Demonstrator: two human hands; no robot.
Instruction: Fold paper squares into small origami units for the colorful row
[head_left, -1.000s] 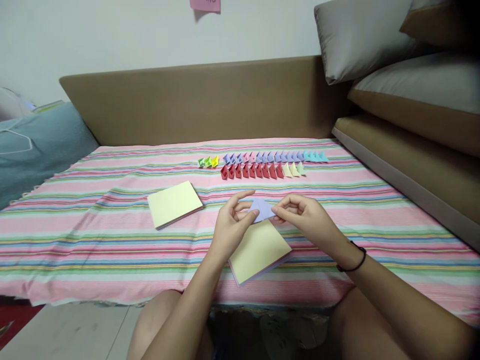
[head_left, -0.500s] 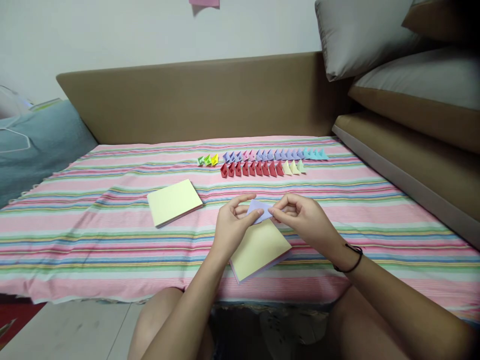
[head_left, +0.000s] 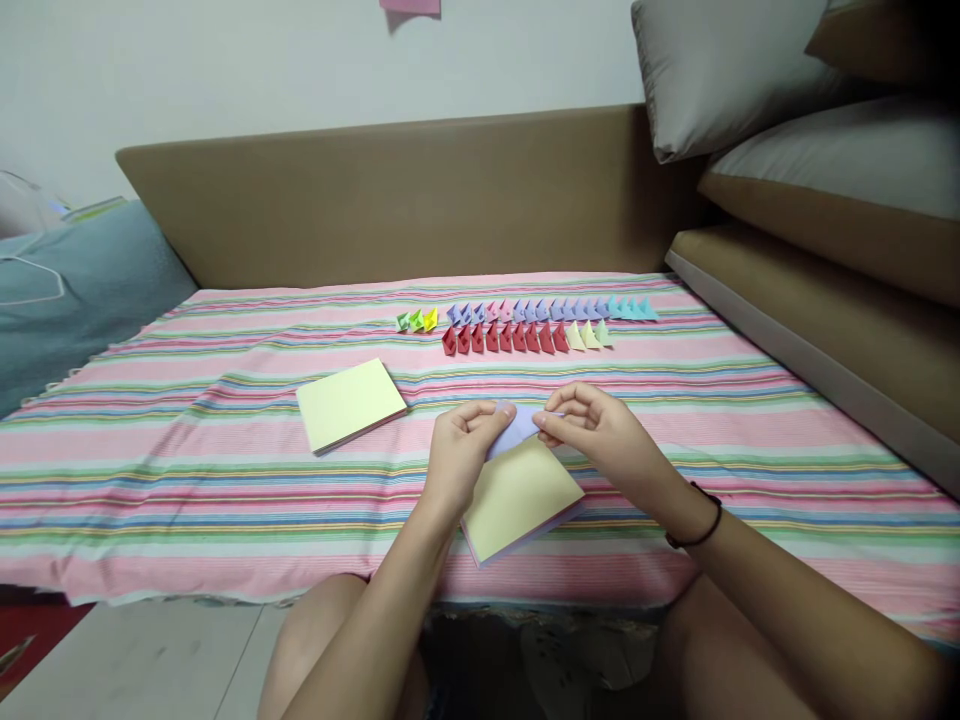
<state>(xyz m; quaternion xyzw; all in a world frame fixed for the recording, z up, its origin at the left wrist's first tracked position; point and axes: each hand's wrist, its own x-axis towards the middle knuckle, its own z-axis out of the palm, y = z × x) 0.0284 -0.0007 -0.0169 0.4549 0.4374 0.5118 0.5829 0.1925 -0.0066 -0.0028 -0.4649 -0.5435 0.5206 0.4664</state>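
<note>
A folded piece of lilac paper [head_left: 517, 428] is held between my two hands, just above the far corner of a pale yellow paper stack [head_left: 523, 500]. My left hand [head_left: 466, 445] pinches its upper left part, thumb on top. With thumb and fingertips, my right hand [head_left: 592, 428] grips its right end. The other fingers of both hands are curled behind the paper. Beyond my hands stand two rows of small folded paper boats: red boats [head_left: 505, 338] in the nearer row, lilac boats [head_left: 579, 309] in the farther one.
Another pale yellow paper stack [head_left: 351, 405] lies to the left on the striped cloth [head_left: 187, 440]. Three green and yellow boats [head_left: 417, 320] are at the rows' left end. A brown backrest [head_left: 405, 205] stands behind, and cushions [head_left: 832, 190] pile up at the right.
My left thumb has shifted up and left along the lilac paper, which is now tilted with its left end lower. My right hand keeps its pinch with little movement.
</note>
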